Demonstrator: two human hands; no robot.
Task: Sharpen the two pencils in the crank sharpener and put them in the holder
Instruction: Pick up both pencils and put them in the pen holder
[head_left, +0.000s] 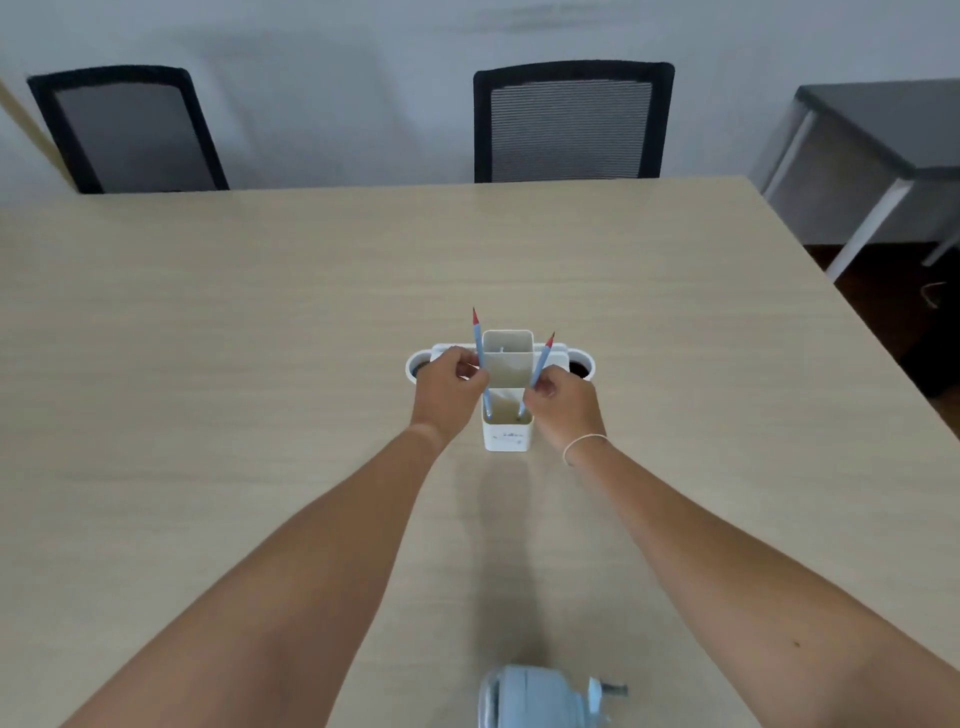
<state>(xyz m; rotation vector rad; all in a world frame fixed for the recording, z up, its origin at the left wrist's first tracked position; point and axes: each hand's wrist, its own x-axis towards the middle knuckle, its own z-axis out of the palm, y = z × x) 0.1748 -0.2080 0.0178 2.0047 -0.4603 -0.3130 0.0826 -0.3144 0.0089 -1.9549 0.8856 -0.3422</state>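
A white holder (507, 436) with several compartments stands mid-table. Two blue pencils with red sharpened tips point up, their lower ends inside the holder's front compartment. My left hand (448, 387) grips the left pencil (478, 338). My right hand (563, 402) grips the right pencil (543, 358), which leans to the right. The pale blue crank sharpener (535, 699) sits at the near edge of the table, its crank handle sticking out on the right, apart from both hands.
The light wooden table (260, 364) stretches wide on all sides of the holder. Two black mesh chairs (571, 124) stand behind its far edge. A grey side table (883, 156) stands off to the right.
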